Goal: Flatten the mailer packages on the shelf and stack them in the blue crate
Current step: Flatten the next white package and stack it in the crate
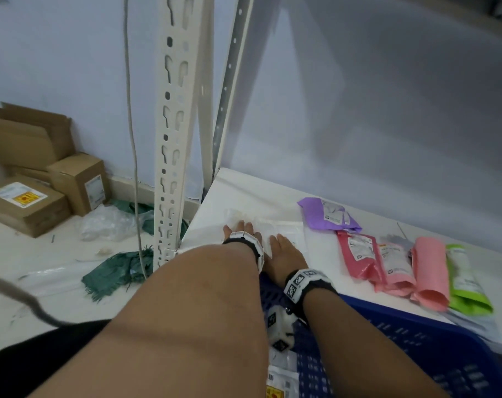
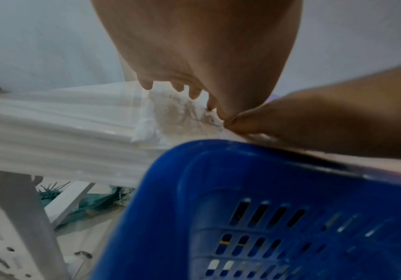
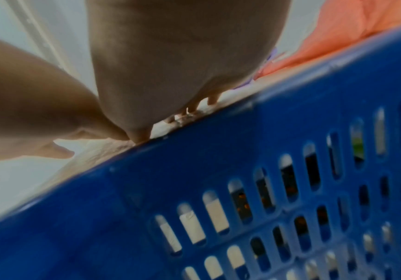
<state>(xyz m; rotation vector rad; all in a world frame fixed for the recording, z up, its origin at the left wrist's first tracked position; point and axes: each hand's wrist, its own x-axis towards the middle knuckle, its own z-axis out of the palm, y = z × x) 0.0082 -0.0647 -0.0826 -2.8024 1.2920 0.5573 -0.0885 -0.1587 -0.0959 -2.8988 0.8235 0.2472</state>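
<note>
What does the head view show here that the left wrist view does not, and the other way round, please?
Only the head view shows the purple mailer, the pink mailers, the green mailer and the cardboard boxes. Only the left wrist view shows the left hand's fingertips from beneath. Both show the left hand and right hand flat on the white mailer, and the blue crate.

Bare shelf behind; mailers crowding right.

arms bare | black wrist bands with white square-coded marker tiles | black garment
</note>
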